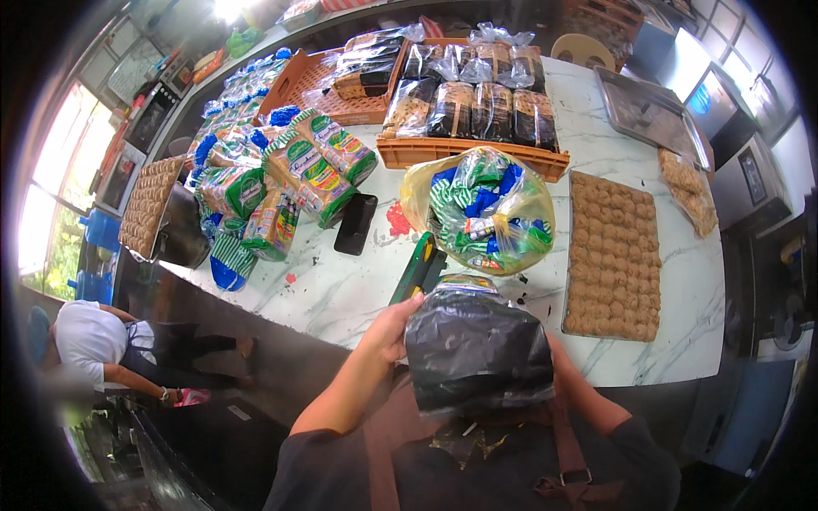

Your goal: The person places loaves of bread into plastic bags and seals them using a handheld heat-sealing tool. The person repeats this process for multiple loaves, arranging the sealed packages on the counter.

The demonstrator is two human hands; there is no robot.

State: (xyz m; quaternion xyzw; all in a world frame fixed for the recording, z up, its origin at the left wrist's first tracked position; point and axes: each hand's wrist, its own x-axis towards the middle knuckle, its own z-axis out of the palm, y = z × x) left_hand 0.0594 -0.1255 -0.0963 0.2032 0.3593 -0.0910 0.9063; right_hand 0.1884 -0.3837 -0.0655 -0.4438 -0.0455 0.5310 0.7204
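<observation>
My left hand (394, 328) grips the left side of a dark loaf wrapped in a clear plastic bag (475, 347), held upright close to my chest. My right hand is hidden behind the bag; only the right forearm (588, 396) shows, reaching to the bag's right side. Just beyond the bag, on the white marble counter (341, 289), lies a green bag-sealing tool (419, 268). A yellow-tinted plastic sack (481, 209) full of folded green, blue and white wrappers sits behind it.
An orange crate (473, 153) holds several bagged dark loaves. Packaged sliced bread (290, 175) is piled at the left, beside a black phone (355, 223). A tray of small baked pieces (613, 255) lies at the right. Another person (102, 341) bends low at the left.
</observation>
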